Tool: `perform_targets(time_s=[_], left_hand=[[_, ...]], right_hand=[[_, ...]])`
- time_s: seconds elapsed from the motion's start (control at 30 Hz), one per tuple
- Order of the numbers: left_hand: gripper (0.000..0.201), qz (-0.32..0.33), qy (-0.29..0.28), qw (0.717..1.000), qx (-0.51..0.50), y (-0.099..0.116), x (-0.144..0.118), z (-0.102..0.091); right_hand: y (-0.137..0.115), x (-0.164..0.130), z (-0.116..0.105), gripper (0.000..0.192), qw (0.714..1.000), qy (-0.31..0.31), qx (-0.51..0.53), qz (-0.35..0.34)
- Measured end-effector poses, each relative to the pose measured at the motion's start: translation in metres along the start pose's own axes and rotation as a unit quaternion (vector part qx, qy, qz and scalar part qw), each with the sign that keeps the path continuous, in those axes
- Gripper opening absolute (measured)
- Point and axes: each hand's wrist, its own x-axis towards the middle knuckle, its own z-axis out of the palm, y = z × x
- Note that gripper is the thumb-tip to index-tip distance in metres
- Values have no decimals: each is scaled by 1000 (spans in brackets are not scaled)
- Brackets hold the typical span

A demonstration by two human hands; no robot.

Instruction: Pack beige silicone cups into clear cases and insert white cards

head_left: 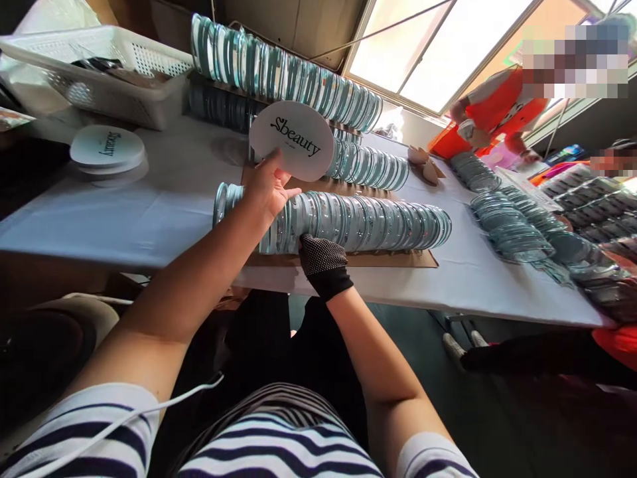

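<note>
My bare left hand (273, 189) grips a white round card (291, 136) printed "Sbeauty" near its lower edge. The card is raised over the table, its print facing me. Below it, a long row of clear round glass discs (368, 222) stands on edge, packed face to face, on brown cardboard (393, 260). My right hand (323, 260), in a black dotted glove, is closed against the near side of this row; its fingertips are hidden. A small stack of the same white cards (107, 147) lies at the left of the table.
Behind are more rows of glass discs (288, 70). A white plastic basket (164, 106) stands at the back left of the white-covered table (164, 229). Further glass stacks (512, 226) lie to the right. A co-worker in orange (507, 106) stands beyond the table.
</note>
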Motion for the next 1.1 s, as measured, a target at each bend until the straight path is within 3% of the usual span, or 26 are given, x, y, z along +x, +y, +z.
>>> perform_targets(time_s=[0.1,0.23,0.3,0.33,0.43,0.5,0.6,0.67,0.73,0.93,1.1], left_hand=[[49,8,-11,1000,11,-2,3,-4],[45,24,-19,999,27,-7,6,-6],[43,37,-21,998,36,-9,4,-4],[40,47,-24,998,42,-10,2,-2],[30,77,-41,995,51,-14,-8,5],[27,83,-41,995,43,-16,-18,9],[23,77,-10,997,21,-18,-31,10],[20,76,8,997,11,-18,-39,7],[17,76,16,997,13,-18,-47,4],[12,50,36,998,-4,-21,-69,-1],[13,34,41,998,-28,-21,-75,-1]], right_hand=[[10,-5,1,29,976,-78,205,2],[28,-11,5,37,867,-196,459,-12],[37,-4,-1,35,840,-179,512,-1],[41,3,-7,37,852,-122,509,9],[48,30,-34,44,891,149,429,19],[46,44,-52,53,913,255,318,8],[28,43,-61,67,955,282,96,-17],[11,32,-58,73,960,276,-8,-34],[-4,20,-52,74,958,279,-43,-44],[-7,18,-47,50,953,288,76,-48],[8,35,-56,52,912,348,212,42]])
